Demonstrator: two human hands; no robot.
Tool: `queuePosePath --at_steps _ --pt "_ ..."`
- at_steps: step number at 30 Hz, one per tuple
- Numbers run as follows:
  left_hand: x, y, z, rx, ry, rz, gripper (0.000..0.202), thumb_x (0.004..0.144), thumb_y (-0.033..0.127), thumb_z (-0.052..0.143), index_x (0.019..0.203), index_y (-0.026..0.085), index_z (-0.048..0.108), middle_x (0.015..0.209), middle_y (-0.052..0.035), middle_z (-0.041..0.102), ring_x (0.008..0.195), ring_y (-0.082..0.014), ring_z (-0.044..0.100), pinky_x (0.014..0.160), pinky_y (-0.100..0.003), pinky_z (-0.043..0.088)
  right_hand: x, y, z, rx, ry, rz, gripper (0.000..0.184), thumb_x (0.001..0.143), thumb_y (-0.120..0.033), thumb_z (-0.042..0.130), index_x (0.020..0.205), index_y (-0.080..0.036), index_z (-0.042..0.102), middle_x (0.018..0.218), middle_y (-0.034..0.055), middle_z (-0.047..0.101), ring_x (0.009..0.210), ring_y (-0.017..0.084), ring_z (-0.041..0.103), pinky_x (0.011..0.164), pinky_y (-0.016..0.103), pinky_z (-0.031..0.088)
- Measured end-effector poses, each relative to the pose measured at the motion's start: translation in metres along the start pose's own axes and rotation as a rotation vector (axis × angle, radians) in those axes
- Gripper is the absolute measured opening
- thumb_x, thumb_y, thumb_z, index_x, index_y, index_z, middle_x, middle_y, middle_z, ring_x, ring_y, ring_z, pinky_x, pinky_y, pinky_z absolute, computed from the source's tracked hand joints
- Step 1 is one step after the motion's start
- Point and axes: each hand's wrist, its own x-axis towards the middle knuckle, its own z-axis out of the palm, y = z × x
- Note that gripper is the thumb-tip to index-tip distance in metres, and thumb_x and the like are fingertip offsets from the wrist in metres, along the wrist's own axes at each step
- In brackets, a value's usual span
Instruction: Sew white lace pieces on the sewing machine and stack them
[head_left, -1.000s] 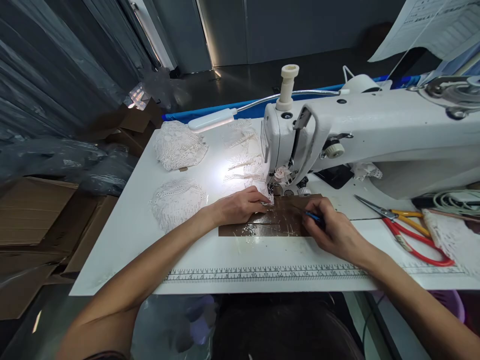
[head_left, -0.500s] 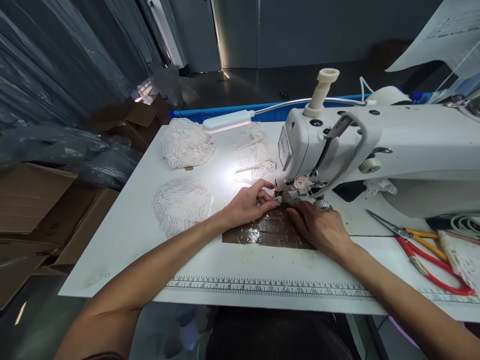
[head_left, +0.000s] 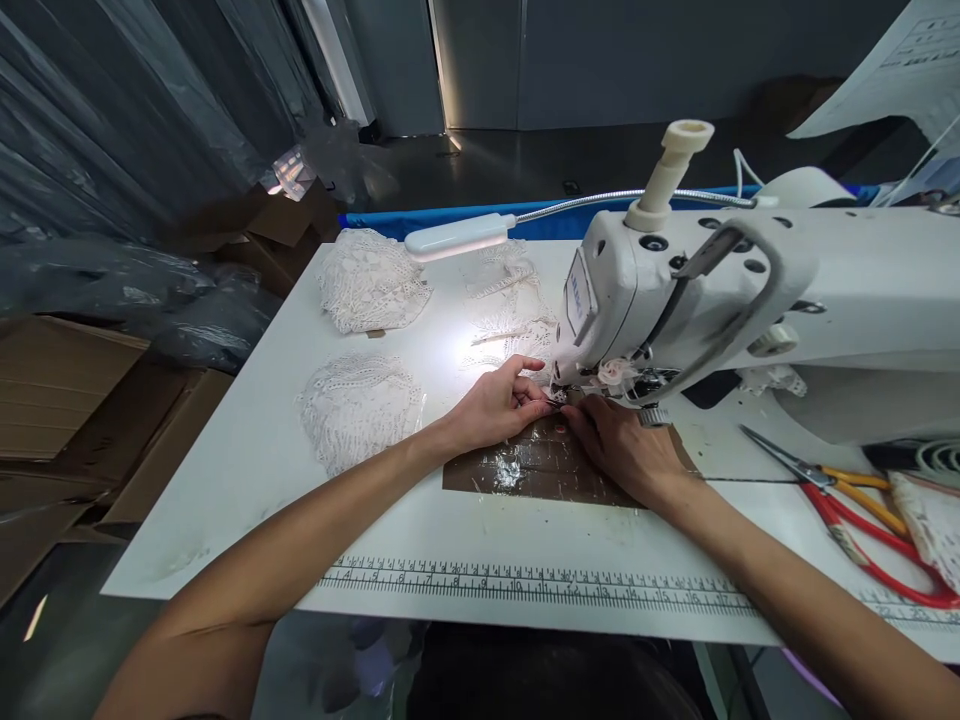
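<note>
Under the needle area of the white sewing machine [head_left: 611, 290], a small piece of white lace [head_left: 559, 394] shows between my hands. My left hand [head_left: 504, 402] pinches its edge between thumb and fingers, left of the presser foot. Close on the right, my right hand [head_left: 626, 445] has its fingers drawn together, their tips almost meeting the left fingertips. A small dark sliver shows at the fingertips, too small to name. What the right fingers hold is hidden. Both hands are over a shiny brown sheet [head_left: 510, 468] on the machine bed.
Two lace bundles [head_left: 367, 280] lie at the left, with more lace pieces [head_left: 517, 300] behind my left hand. A lamp [head_left: 457, 238] hangs over the table. Red-handled scissors [head_left: 862, 560] and an orange-handled tool lie right. A ruler strip [head_left: 525, 582] follows the front edge.
My right hand has moved slightly left, its fingertips closer to my left hand. The left hand keeps its pinch. The view has shifted slightly.
</note>
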Motion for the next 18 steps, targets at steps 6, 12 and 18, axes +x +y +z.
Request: queuePosePath --at_steps 6,12,18 --pt "-0.0002 0.0008 -0.0002 -0.016 -0.003 -0.010 0.045 0.087 0.021 0.059 0.126 0.013 0.038 0.084 -0.0034 0.068 0.073 -0.0117 0.065 0.061 -0.024 0.049 0.0002 0.0019 0.0016 0.056 0.004 -0.007 0.038 0.097 -0.049 0.034 0.095 -0.021 0.059 0.085 0.0092 0.070 0.065 0.023 0.063 0.047 0.028 0.030" --pt "0.0003 -0.0005 0.0002 -0.050 0.003 -0.034 0.045 0.087 0.021 0.059 0.126 0.013 0.037 0.083 -0.0026 0.067 0.070 -0.0099 0.062 0.059 -0.022 0.047 0.0014 0.0037 0.0034 0.045 0.034 -0.027 0.037 0.096 -0.050 0.034 0.100 -0.022 0.058 0.086 0.0092 0.068 0.062 0.022 0.060 0.047 0.028 0.031" --pt "0.0009 -0.0026 0.0031 -0.059 0.027 -0.041 0.046 0.085 0.016 0.058 0.126 0.014 0.037 0.080 -0.0009 0.065 0.068 -0.0097 0.061 0.057 -0.021 0.046 0.0036 0.0018 0.0041 0.035 0.062 -0.080 0.038 0.098 -0.047 0.033 0.100 -0.020 0.059 0.087 0.0101 0.069 0.066 0.023 0.063 0.046 0.028 0.026"
